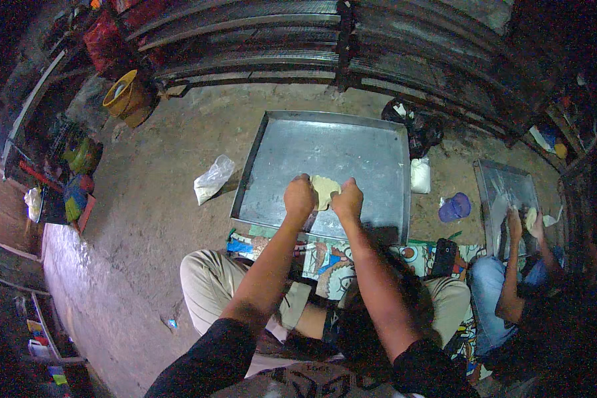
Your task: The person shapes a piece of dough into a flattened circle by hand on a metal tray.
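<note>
Between my two hands hangs a pale, flattened piece of dough [324,188], over the near half of a large square metal tray [285,142]. My left hand [300,197] pinches its left edge with the fingers closed. On the other side, my right hand [347,198] is closed on the right edge. The dough's outline looks uneven. Whether its lower edge touches the tray, I cannot tell.
A clear bag of white powder [214,179] lies left of the tray; another white bag [420,175] stands right of it, near a purple cup [454,207]. A phone [443,257] rests by my right knee. At right, a co-worker handles dough over a second tray [504,179].
</note>
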The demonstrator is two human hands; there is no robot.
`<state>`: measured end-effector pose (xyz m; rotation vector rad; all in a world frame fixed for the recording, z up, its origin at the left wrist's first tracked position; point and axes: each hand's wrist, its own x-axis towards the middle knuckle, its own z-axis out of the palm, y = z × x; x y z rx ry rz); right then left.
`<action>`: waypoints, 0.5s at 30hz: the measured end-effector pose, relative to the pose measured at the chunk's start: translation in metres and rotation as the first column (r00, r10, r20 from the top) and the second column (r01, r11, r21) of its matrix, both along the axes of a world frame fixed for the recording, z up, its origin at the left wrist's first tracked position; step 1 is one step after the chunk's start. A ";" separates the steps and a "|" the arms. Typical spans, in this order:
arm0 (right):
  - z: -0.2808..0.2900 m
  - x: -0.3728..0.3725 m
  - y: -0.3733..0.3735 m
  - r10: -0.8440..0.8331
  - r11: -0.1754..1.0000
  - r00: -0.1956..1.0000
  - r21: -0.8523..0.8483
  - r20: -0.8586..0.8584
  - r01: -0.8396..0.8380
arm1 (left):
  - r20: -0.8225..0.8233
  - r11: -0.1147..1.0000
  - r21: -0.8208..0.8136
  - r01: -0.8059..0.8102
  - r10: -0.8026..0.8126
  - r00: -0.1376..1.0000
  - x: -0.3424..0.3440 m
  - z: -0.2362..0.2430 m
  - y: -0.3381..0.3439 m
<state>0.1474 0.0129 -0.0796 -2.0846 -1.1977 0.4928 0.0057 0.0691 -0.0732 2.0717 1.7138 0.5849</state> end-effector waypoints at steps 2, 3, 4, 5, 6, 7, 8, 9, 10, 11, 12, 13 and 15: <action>-0.015 0.009 0.004 -0.021 0.999 1.000 0.024 -0.012 0.021 | 0.068 1.000 -0.001 -0.013 0.013 0.998 0.004 -0.003 -0.006; -0.018 0.011 0.002 0.063 0.998 0.998 0.028 -0.031 -0.062 | 0.085 0.998 -0.066 -0.024 0.030 0.996 -0.006 -0.004 -0.007; -0.016 0.013 0.000 0.148 0.989 0.988 0.037 -0.048 -0.146 | 0.101 0.991 -0.125 -0.035 0.048 0.994 -0.017 -0.006 -0.008; -0.014 0.014 -0.003 0.240 0.970 0.970 0.048 -0.041 -0.238 | 0.153 0.985 -0.159 -0.067 0.092 0.984 -0.024 -0.016 -0.006; -0.013 0.016 -0.006 0.328 0.944 0.944 0.058 -0.039 -0.326 | 0.248 0.994 -0.088 0.068 -0.045 0.968 -0.033 -0.019 -0.007; -0.010 0.019 -0.009 0.423 0.904 0.906 0.066 -0.009 -0.422 | 0.333 0.981 -0.001 0.195 -0.183 0.925 -0.044 -0.019 -0.007; -0.007 0.020 -0.012 0.513 0.855 0.858 0.071 0.022 -0.513 | 0.402 0.946 0.096 0.309 -0.321 0.857 -0.052 -0.019 -0.007; -0.004 0.019 -0.012 0.565 0.815 0.811 0.054 0.154 -0.577 | 0.395 0.916 0.113 0.384 -0.396 0.829 -0.055 -0.017 -0.006; -0.001 0.019 -0.016 0.568 0.820 0.820 0.045 0.071 -0.571 | 0.327 0.887 0.124 0.444 -0.460 0.826 -0.058 -0.016 -0.006; 0.002 0.020 -0.020 0.566 0.824 0.824 0.036 -0.012 -0.566 | 0.256 0.854 0.131 0.503 -0.519 0.815 -0.060 -0.014 -0.007; 0.006 0.018 -0.022 0.562 0.826 0.826 0.017 0.036 -0.563 | 0.180 0.816 0.135 0.563 -0.579 0.796 -0.062 -0.010 -0.006; 0.010 0.017 -0.025 0.557 0.829 0.826 -0.005 0.082 -0.559 | 0.124 0.854 0.056 0.517 -0.520 0.845 -0.059 -0.008 -0.012; 0.021 0.016 -0.031 0.560 0.828 0.822 -0.033 0.101 -0.560 | 0.046 0.857 0.127 0.500 -0.508 0.860 -0.058 -0.003 -0.018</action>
